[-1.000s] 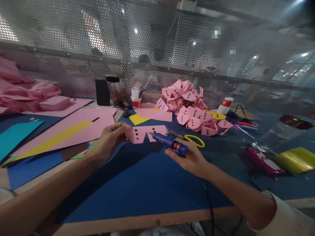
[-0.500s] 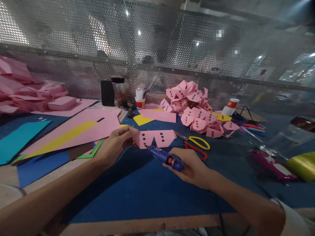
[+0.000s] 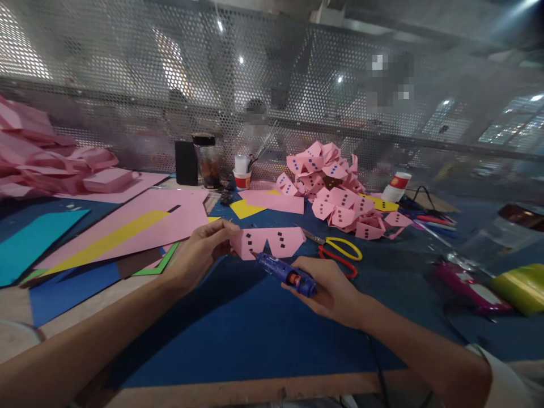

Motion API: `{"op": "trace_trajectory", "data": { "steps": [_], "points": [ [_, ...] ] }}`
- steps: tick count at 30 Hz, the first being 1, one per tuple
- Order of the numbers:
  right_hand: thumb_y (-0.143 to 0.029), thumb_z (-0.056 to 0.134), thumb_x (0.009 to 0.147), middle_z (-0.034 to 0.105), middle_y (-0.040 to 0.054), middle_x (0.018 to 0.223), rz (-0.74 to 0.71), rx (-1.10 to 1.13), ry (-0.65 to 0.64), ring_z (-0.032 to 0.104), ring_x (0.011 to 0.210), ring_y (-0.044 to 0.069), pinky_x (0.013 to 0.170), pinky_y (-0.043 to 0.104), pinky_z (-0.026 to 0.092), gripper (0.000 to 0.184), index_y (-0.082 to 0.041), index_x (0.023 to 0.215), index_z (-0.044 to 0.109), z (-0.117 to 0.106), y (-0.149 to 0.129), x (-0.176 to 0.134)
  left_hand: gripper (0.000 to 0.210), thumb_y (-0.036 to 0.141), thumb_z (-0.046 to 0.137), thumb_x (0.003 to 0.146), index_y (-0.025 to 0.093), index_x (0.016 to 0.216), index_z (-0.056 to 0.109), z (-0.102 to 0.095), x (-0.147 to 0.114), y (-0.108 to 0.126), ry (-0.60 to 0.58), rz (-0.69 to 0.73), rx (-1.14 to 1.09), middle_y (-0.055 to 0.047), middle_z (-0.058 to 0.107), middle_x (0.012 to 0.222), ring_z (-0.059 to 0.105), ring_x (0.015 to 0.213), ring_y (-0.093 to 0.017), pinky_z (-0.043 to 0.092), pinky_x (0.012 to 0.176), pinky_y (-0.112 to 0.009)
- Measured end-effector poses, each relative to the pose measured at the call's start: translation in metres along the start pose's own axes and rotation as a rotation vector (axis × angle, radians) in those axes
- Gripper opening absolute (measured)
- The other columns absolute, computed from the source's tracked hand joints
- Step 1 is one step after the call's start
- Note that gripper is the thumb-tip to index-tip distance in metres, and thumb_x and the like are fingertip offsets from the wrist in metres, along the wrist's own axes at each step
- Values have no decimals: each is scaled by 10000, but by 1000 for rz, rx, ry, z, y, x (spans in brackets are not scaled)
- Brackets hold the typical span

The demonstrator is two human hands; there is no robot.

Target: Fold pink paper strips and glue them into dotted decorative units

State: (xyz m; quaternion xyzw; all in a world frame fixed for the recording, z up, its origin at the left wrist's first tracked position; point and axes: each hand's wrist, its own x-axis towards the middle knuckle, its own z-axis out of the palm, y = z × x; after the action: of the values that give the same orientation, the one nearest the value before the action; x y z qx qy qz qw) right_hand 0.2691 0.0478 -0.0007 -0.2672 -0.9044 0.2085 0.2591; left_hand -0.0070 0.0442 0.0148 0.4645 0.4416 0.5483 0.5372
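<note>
My left hand (image 3: 212, 246) pinches the left end of a folded pink paper piece (image 3: 289, 242), which has small black squares on it and a V-shaped notch in its lower edge. My right hand (image 3: 329, 289) is wrapped round a blue glue gun (image 3: 276, 266). The gun's nozzle points left and meets the paper's lower left part, near a black square; whether glue is coming out is too small to see. Just behind the paper's right end lie scissors (image 3: 340, 249) with one yellow and one red handle.
A heap of dotted pink paper pieces (image 3: 335, 181) stands at the back right. Coloured sheets (image 3: 170, 201) and a pink paper pile (image 3: 51, 156) fill the left. A jar (image 3: 208, 164), paper cups (image 3: 242, 178) and a metal mesh panel (image 3: 272, 73) are behind. A magenta tool (image 3: 471, 289) lies right.
Almost nothing differs. The pink paper and the glue gun's tip sit very slightly lower in the view, with both hands keeping their holds.
</note>
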Motion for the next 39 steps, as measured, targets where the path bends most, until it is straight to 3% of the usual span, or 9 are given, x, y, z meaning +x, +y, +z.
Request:
{"op": "trace_trajectory", "data": {
  "steps": [25, 34, 39],
  "points": [
    [-181, 631, 833, 574, 0, 769, -22, 24, 60, 546, 685, 146, 620, 232, 366, 134, -206, 852, 500, 4, 3, -1, 196, 367, 714, 834, 196, 765, 646, 0, -1, 0, -9, 4, 8, -5, 668, 714, 630, 654, -160, 514, 665, -285],
    [-134, 630, 814, 610, 19, 829, -12, 68, 16, 573, 733, 159, 648, 235, 397, 150, -202, 898, 527, -3, -3, -1, 184, 346, 689, 865, 194, 768, 656, -2, -1, 0, -34, 31, 11, -7, 654, 739, 618, 690, -154, 507, 700, -287],
    [-152, 637, 841, 612, 5, 794, -7, 65, 100, 560, 691, 135, 630, 227, 388, 103, -191, 882, 550, -8, -9, 1, 184, 347, 688, 859, 202, 751, 652, -4, 0, -1, -45, 54, 53, 0, 651, 750, 605, 716, -157, 500, 715, -275]
  ]
}}
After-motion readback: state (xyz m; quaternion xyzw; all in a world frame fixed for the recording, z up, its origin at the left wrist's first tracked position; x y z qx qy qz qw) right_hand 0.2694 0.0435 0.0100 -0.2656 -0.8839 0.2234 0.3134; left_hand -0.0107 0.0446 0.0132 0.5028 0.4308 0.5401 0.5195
